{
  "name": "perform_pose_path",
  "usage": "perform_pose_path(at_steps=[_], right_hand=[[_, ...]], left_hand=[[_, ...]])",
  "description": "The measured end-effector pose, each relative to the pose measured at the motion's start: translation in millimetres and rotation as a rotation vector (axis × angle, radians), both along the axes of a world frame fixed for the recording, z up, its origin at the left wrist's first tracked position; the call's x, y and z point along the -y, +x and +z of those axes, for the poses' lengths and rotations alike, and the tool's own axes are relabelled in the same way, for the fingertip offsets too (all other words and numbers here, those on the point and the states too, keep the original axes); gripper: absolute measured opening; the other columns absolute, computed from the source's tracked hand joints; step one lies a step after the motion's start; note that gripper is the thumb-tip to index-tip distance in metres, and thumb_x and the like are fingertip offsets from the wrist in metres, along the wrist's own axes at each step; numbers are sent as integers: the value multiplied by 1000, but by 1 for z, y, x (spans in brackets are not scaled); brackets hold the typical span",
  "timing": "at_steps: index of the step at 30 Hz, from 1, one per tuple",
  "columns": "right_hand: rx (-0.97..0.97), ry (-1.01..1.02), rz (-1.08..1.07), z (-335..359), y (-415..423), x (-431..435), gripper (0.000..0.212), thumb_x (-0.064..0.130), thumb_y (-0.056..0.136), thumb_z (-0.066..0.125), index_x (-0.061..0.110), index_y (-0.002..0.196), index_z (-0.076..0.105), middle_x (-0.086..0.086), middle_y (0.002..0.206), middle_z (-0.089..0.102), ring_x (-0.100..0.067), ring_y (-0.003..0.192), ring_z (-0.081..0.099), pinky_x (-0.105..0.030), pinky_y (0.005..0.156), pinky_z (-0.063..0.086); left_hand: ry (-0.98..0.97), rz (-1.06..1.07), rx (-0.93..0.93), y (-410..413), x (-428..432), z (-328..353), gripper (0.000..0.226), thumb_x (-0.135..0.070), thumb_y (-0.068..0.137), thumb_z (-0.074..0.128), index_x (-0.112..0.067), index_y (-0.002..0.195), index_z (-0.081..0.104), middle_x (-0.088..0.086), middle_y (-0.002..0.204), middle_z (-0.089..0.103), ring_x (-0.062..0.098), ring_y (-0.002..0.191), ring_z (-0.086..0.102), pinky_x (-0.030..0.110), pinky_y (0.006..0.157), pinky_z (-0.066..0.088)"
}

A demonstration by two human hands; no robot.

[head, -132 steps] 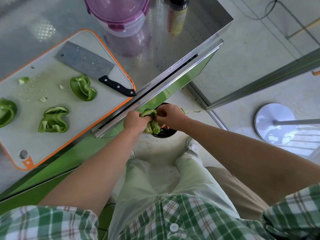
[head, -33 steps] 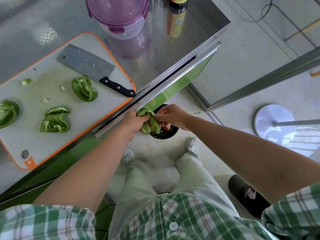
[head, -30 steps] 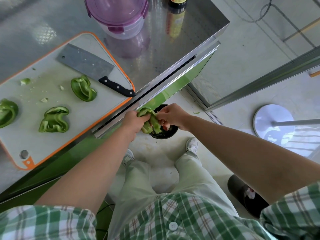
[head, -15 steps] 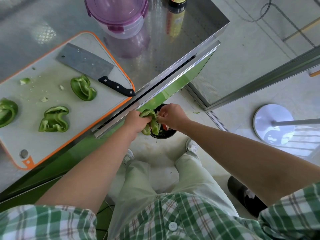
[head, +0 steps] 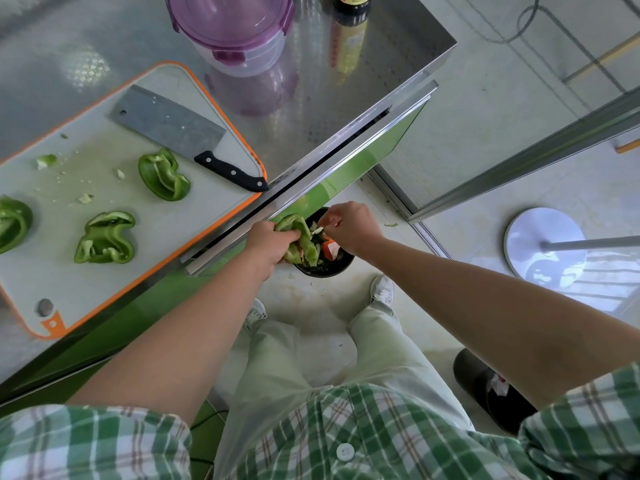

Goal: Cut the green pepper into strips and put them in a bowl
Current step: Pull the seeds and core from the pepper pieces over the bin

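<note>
Well to the left of your left grip, three green pepper pieces [head: 105,237] lie on the cutting board [head: 52,271], with the cleaver [head: 173,128] beyond them. Your left hand [head: 268,242] is clamped on a fourth pepper piece [head: 301,233], just off the worktop [head: 311,98] edge and above a black bin [head: 325,270]. Just right of it, your right hand [head: 353,225] has its fingertips [head: 329,221] drawn together at the pale pith [head: 317,231]; whether they pinch it, I cannot tell.

shirt [head: 346,431] — green-white plaid, short-sleeved | trousers [head: 381,358] — pale green | sneakers [head: 382,291] white
</note>
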State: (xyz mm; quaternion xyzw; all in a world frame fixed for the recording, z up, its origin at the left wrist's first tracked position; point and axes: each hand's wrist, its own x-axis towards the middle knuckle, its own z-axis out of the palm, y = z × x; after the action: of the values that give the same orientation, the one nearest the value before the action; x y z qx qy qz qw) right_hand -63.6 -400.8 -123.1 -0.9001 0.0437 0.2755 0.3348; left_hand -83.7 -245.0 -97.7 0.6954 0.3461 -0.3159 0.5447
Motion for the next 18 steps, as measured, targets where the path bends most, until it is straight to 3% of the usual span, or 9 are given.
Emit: perform_pose_path(at_steps=[3,5,7,9,12,16,18], right_hand=[[-48,133,71,7,-1,-3,21,31,91,60,16,101,71,4,98,70,-8,87,64,-21,76,49],[-65,160,100,10,-1,-4,22,38,87,64,18,94,69,8,90,68,-2,79,63,-17,71,50],[-33,120,116,9,-1,-5,12,31,87,66,19,88,68,10,84,65,5,72,56,-11,63,42],[4,76,121,10,1,-8,10,23,86,65,17,90,72,6,86,66,2,70,54,-7,58,35],[31,53,107,13,1,-12,14,17,82,66,11,91,74,5,82,62,-7,74,53,-9,54,32],[36,65,42,11,-2,-15,13,15,81,66,9,89,75,8,76,58,-2,66,49,-10,53,34],[26,59,29,10,-4,-15,10,16,80,67,10,85,73,13,68,54,1,62,47,-11,51,33]], left_hand=[[-1,-6,10,1,2,3,4,-5,90,64,-3,87,61,22,90,64,30,78,62,43,79,56],[5,-25,14,2,3,5,10,-6,89,66,2,94,62,21,87,63,29,76,61,42,76,57],[22,-55,24,1,5,7,9,-7,88,67,0,89,62,19,84,63,29,75,61,42,74,57],[48,-64,30,0,7,8,15,-12,82,71,0,82,63,21,80,66,31,75,64,48,78,58],[99,-74,44,0,5,-3,29,-22,64,72,2,80,67,27,81,70,35,72,67,58,75,57],[146,-76,61,0,5,-5,22,-21,58,71,-4,69,65,24,76,71,43,81,70,59,73,57],[120,-84,59,-1,5,-4,23,-21,54,71,-3,67,64,26,78,70,41,77,70,60,74,56]])
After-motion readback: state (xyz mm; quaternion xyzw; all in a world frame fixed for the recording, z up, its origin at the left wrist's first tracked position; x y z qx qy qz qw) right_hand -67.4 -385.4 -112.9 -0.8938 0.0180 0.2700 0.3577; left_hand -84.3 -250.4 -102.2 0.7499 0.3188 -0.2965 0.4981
